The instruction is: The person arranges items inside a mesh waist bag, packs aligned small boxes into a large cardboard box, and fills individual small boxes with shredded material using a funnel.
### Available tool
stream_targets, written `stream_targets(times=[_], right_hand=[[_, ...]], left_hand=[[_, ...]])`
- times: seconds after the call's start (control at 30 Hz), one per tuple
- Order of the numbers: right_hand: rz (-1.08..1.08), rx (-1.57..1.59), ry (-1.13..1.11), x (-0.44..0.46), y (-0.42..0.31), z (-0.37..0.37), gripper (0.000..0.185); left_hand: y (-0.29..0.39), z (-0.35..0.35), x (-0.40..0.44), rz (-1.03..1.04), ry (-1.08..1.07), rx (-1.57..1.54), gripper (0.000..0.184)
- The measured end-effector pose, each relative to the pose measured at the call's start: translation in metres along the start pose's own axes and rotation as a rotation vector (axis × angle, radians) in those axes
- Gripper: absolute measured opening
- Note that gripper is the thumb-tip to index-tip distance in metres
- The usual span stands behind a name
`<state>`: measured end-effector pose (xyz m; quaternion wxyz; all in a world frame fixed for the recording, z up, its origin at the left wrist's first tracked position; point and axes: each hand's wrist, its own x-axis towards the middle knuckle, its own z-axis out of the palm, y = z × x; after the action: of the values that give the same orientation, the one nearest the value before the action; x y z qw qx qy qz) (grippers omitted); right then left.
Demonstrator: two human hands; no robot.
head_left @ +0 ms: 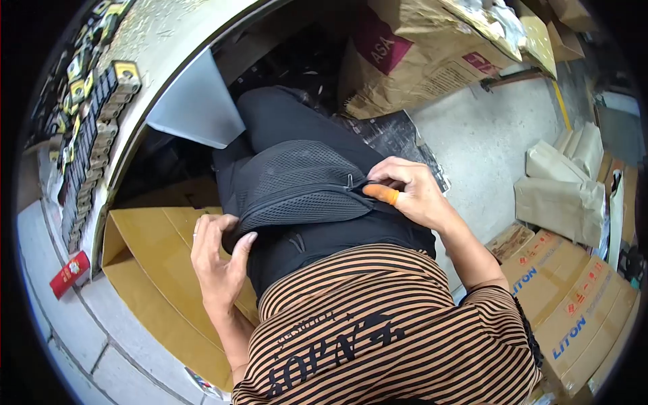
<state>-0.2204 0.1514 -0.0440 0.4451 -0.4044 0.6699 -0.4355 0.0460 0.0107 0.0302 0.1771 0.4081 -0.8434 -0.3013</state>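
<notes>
A black mesh zippered bag (297, 179) lies across my lap, its zipper running along the front. My right hand (408, 189) pinches the bag's right end, close to the zipper pull (349, 181). An orange finger cot (381, 194) covers its thumb. At the opposite end, my left hand (219, 253) grips the bag's left edge between thumb and fingers. Whatever is inside the bag is hidden.
To the left are an open cardboard box (162, 270), a grey plastic bin (197, 101) and a bench edge with stacked metal parts (108, 101). A large paper sack (418, 61) stands ahead. Printed cartons (574, 297) and paper-wrapped packs (560, 196) sit at right.
</notes>
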Motion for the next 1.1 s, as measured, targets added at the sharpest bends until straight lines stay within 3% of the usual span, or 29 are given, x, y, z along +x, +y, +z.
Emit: stream_targets(times=[0.1, 0.17, 0.23, 0.37, 0.53, 0.67, 0.73, 0.9, 1.1], right_hand=[[-0.121, -0.027, 0.03, 0.004, -0.007, -0.013, 0.013], [-0.231, -0.058, 0.084, 0.006, -0.015, -0.024, 0.012], [-0.281, -0.027, 0.041, 0.009, -0.028, -0.023, 0.012], [-0.386, 0.086, -0.053, 0.01, -0.041, -0.015, 0.016], [-0.338, 0.21, 0.055, 0.003, -0.032, -0.01, 0.015], [-0.345, -0.289, -0.083, -0.01, -0.019, -0.011, 0.016], [-0.39, -0.343, -0.101, -0.012, -0.017, -0.015, 0.016], [-0.537, -0.506, -0.151, -0.017, -0.014, -0.023, 0.019], [-0.615, -0.558, -0.212, -0.025, -0.012, -0.049, 0.02]], left_hand=[[0.024, 0.013, 0.004, 0.106, 0.102, 0.027, 0.022], [0.046, 0.034, 0.013, 0.317, 0.091, -0.069, 0.021], [0.068, 0.058, 0.031, 0.379, 0.041, -0.094, 0.018], [0.073, 0.09, 0.045, 0.402, -0.075, -0.049, 0.018], [0.064, 0.087, 0.038, 0.296, -0.14, -0.156, 0.018], [0.065, 0.085, 0.036, 0.322, -0.036, -0.292, 0.019], [0.066, 0.077, 0.04, 0.37, 0.087, -0.189, 0.023], [0.039, 0.016, 0.023, -0.207, 0.288, -0.282, 0.013], [0.008, -0.002, -0.025, -0.482, 0.436, -0.289, 0.011]])
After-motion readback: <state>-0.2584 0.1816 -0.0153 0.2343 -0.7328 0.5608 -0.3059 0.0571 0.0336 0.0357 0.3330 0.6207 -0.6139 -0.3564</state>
